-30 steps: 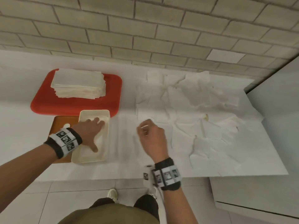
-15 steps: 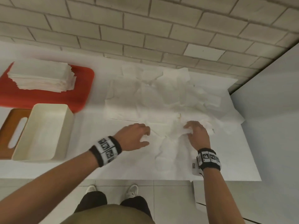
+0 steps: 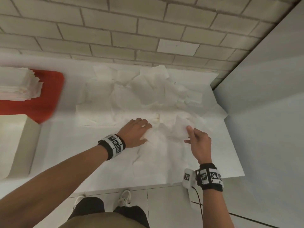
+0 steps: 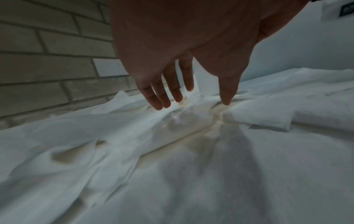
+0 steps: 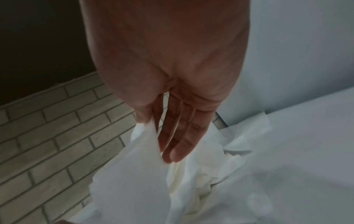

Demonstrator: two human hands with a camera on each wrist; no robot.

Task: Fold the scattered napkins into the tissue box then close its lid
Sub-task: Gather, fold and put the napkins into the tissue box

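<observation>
The tissue box (image 3: 18, 145) is cut off at the left edge of the head view, blurred, so its inside cannot be made out; its lid is out of sight. The scattered napkins (image 3: 144, 94) – thin, white, creased – lie spread over the white counter (image 3: 74, 153) by the brick wall (image 3: 115, 30). The right hand (image 3: 198, 142) pinches one napkin (image 3: 181, 129) between thumb and forefinger, lifting its edge. The left hand (image 3: 136, 132) rests with straight fingers (image 4: 162, 97) spread on the crumpled sheet. A folded stack (image 3: 18, 86) sits on a red tray (image 3: 41, 102). The wristbands (image 3: 115, 145) bear black-and-white markers – no readable writing.
</observation>
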